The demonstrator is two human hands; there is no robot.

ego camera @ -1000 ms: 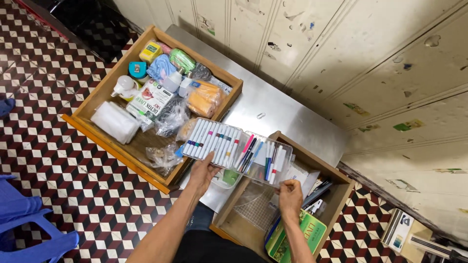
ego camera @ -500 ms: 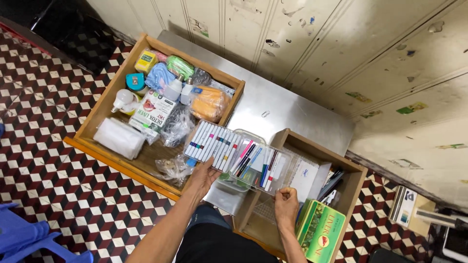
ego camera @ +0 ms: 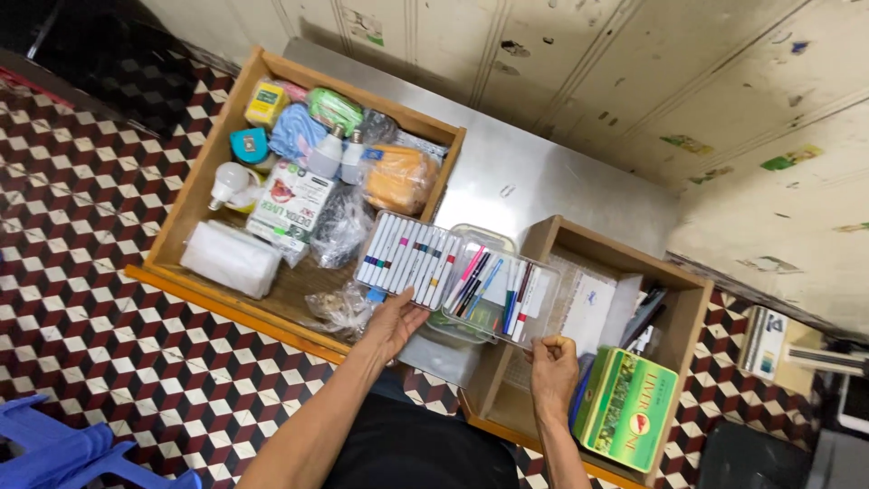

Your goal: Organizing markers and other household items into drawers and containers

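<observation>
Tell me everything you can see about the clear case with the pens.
The pen case is a flat, long box of clear plastic. White markers with coloured bands lie side by side in its left part; loose pens in pink, blue, green and black fill the right. It is held roughly level above the gap between two wooden drawers. The left hand holds its near left edge, the right hand its near right corner.

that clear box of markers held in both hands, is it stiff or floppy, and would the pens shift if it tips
The clear box probably stays stiff: it spans flat between the left hand and right hand without sagging. The white markers lie packed side by side, so they likely stay put. The looser pens lie slanted with gaps, so they would probably slide or roll if it tilts.
</observation>
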